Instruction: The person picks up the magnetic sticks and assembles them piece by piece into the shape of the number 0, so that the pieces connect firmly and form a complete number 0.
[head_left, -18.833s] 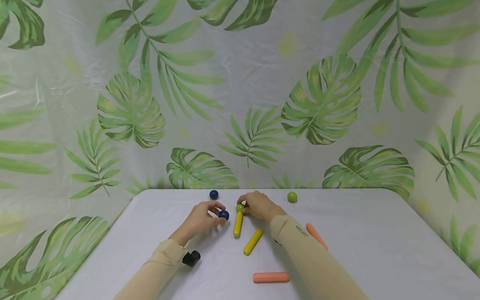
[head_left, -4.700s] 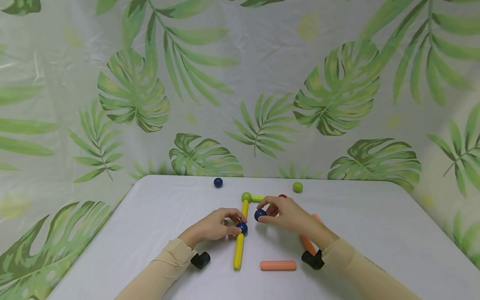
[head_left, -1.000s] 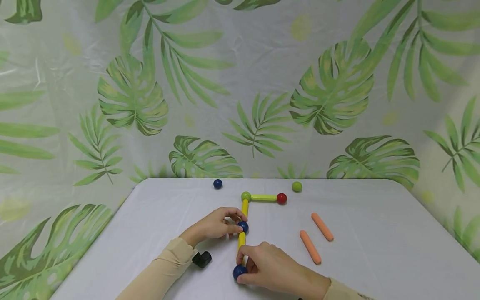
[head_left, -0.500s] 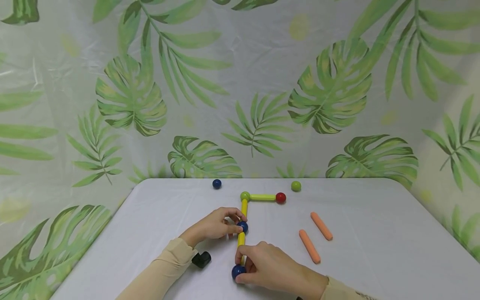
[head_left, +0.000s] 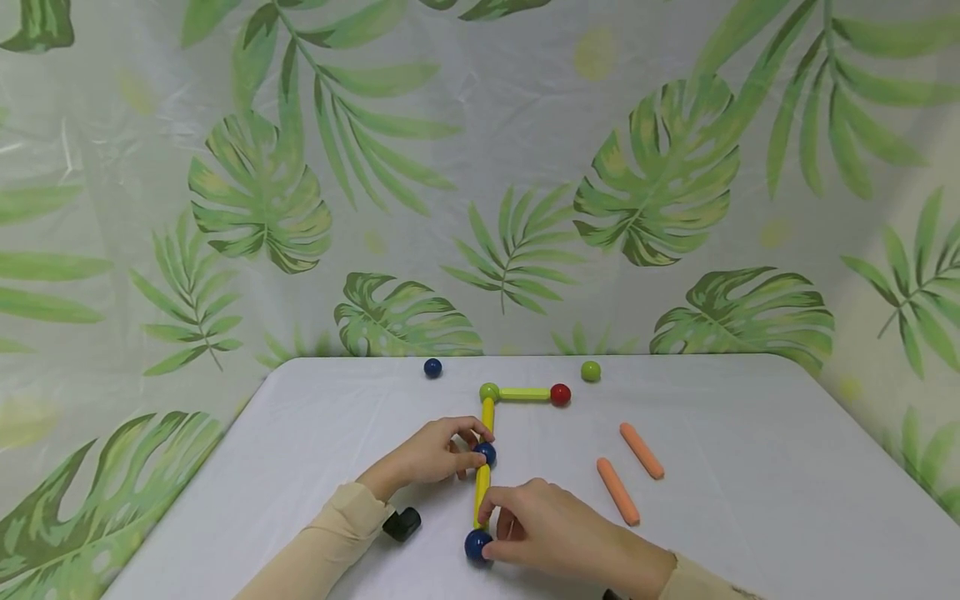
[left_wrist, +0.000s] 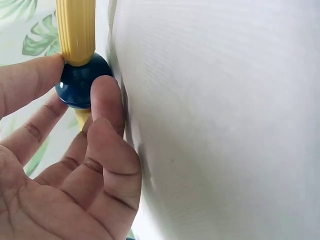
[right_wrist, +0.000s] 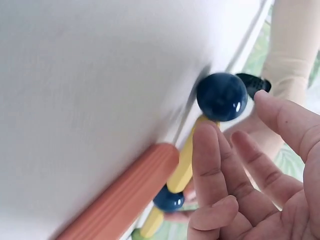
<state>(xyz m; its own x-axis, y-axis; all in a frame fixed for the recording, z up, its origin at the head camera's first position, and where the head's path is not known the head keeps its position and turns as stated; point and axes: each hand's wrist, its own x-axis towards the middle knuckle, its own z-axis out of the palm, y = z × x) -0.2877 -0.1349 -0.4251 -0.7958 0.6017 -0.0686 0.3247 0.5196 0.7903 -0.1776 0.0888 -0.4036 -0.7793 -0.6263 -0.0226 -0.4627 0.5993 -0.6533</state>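
Yellow sticks and balls form a line in the head view. My left hand (head_left: 431, 450) pinches the middle blue ball (left_wrist: 82, 82) between thumb and fingers; a ribbed yellow stick (left_wrist: 76, 30) meets that ball. At the line's near end is another blue ball (head_left: 477, 545), joined to the lower yellow stick (head_left: 482, 498). My right hand (head_left: 558, 529) is beside this ball with loosened fingers; in the right wrist view the thumb stands apart from it and a fingertip lies close to its underside. The line's far end has a green ball (head_left: 489, 392), a lime stick (head_left: 525, 393) and a red ball (head_left: 560, 394).
Two orange sticks (head_left: 618, 492) lie right of my right hand. An orange stick (right_wrist: 125, 192) also shows close in the right wrist view. A loose blue ball (head_left: 432, 367) and a loose green ball (head_left: 591, 371) sit near the table's back edge.
Since several seconds ago, the blue ball from my right hand has come to the lower yellow stick's near end. In the last half second, my right fingers have loosened and shifted slightly right.
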